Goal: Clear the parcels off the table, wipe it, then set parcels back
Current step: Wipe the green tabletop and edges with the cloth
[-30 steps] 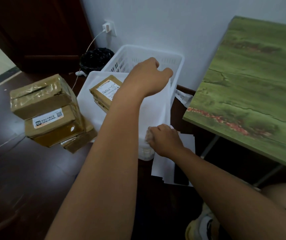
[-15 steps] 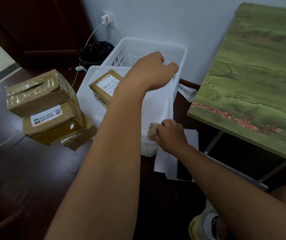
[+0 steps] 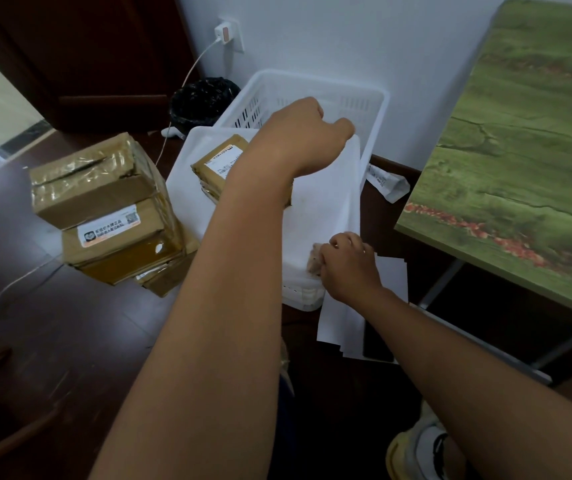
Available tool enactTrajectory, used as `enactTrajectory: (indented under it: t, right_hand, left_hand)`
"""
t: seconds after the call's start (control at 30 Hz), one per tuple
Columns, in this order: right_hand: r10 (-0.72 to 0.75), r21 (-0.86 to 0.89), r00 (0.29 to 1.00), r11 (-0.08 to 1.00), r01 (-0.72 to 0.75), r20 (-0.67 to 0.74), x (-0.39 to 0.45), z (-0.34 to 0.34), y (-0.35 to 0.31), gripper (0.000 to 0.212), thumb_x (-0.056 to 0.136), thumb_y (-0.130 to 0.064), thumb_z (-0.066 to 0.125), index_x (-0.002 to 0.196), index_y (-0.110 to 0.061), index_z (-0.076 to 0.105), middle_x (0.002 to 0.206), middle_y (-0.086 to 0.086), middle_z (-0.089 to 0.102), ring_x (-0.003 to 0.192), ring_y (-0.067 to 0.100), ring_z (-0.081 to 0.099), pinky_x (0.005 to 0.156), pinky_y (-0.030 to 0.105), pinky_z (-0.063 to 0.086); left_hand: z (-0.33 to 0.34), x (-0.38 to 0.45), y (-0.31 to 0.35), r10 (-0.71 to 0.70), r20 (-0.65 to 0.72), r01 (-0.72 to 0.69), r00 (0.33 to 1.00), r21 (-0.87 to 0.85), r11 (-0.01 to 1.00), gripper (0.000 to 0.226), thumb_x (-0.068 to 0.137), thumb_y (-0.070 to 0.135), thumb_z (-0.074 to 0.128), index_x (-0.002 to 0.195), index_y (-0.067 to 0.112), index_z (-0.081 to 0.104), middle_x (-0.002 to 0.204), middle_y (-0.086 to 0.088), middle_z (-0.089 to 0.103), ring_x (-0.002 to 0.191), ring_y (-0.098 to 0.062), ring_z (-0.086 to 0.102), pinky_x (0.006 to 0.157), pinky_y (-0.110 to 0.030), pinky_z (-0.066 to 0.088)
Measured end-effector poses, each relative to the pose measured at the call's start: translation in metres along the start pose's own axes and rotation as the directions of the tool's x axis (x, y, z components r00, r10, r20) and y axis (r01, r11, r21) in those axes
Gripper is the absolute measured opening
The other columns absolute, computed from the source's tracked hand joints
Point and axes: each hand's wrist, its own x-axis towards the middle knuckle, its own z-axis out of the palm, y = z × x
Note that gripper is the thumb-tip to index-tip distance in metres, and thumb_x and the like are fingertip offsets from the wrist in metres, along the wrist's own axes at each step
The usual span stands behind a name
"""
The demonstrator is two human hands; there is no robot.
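A white plastic tray stands on the dark floor with a brown parcel lying in it. My left hand reaches over the parcel and grips the tray's far right rim, fingers curled over the edge. My right hand holds a small pale cloth against the tray's near right corner. A stack of taped brown parcels sits on the floor left of the tray. The green table is at the right, with nothing on the part in view.
A white slatted basket stands behind the tray against the wall, beside a black bin bag. White sheets and a white packet lie on the floor near the table legs. A charger and its cable hang from the wall.
Both hands keep their hold on the tray rim and the cloth. The view has shifted slightly, and the right hand has edged a little along the near corner.
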Motion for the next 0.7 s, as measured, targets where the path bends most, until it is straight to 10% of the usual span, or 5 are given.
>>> enactTrajectory:
  t: [0.23,0.5,0.7]
  right_hand:
    - [-0.091,0.038,0.939,0.993,0.11,-0.333,-0.003,-0.006,-0.011,0.01,0.088,-0.014,0.063,0.083,-0.006,0.065,0.085,0.011,0.066,0.083,0.03,0.062,0.07,0.038,0.047]
    - [-0.116,0.185,0.856,0.954,0.238,-0.504,-0.022,-0.075,-0.047,0.018,0.091,-0.018,0.042,0.083,-0.009,0.055,0.064,0.003,0.05,0.053,0.016,0.036,0.049,0.026,0.023]
    - [-0.014,0.52,0.904,0.814,0.259,-0.427,-0.048,-0.144,-0.045,0.005,0.096,-0.013,0.051,0.091,-0.012,0.054,0.069,-0.004,0.056,0.061,0.018,0.054,0.055,0.039,0.044]
  left_hand:
    - [-0.007,0.005,-0.006,-0.048,-0.119,0.041,0.992,-0.056,0.998,0.046,0.096,0.045,0.047,0.128,0.012,0.053,0.118,-0.001,0.056,0.105,-0.019,0.052,0.075,-0.028,0.036]
    - [-0.012,0.004,0.003,0.001,-0.123,-0.019,0.992,-0.139,0.99,0.026,0.096,0.043,0.048,0.099,0.016,0.052,0.078,0.008,0.042,0.075,-0.011,0.045,0.061,-0.025,0.035]
    - [-0.015,-0.005,0.015,-0.032,0.093,0.053,0.995,-0.23,0.972,0.071,0.093,0.071,0.03,0.136,0.019,0.052,0.112,0.004,0.068,0.108,-0.017,0.06,0.101,-0.043,0.042]
